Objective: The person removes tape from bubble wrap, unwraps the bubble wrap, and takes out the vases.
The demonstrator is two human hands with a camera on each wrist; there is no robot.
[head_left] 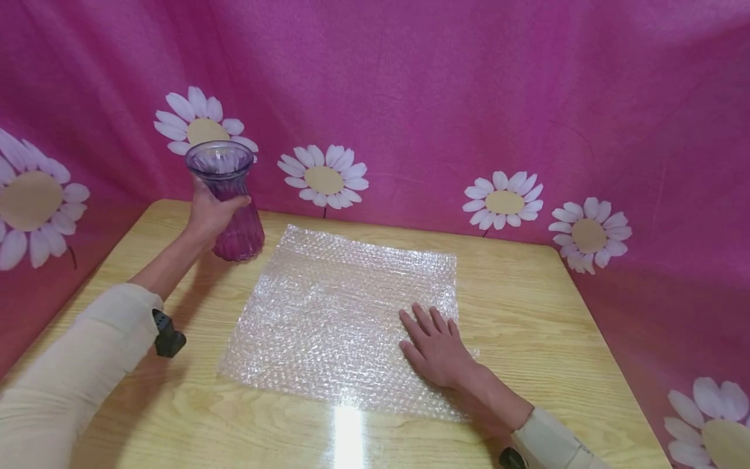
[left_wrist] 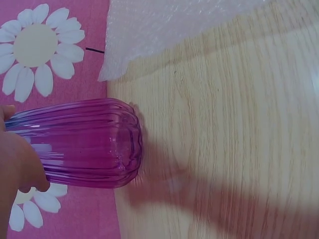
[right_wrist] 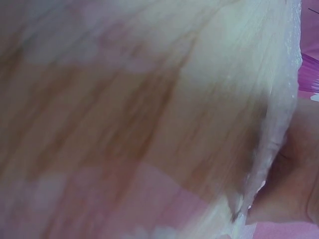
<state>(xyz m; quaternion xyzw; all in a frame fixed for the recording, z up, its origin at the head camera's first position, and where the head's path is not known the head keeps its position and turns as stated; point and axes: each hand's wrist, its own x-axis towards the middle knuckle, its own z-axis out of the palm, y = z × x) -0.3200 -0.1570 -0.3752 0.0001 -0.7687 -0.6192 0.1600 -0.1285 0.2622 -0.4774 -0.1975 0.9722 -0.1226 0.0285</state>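
A purple glass vase [head_left: 239,233] with a flared rim and ribbed sides stands upright at the far left of the table. My left hand [head_left: 211,212] grips it round the neck, thumb across the near side. In the left wrist view the vase's ribbed base [left_wrist: 122,144] is right at the wooden surface. A sheet of clear bubble wrap [head_left: 334,312] lies spread flat in the middle, to the right of the vase. On its right part rests my right hand [head_left: 436,352], palm down with fingers spread. The right wrist view shows the hand [right_wrist: 291,184] at the wrap's edge [right_wrist: 281,109].
The light wooden table [head_left: 521,312] extends past the wrap on all sides. Behind and beside it hangs a pink cloth [head_left: 398,98] printed with white daisies. A bright light reflection falls on the table's near part.
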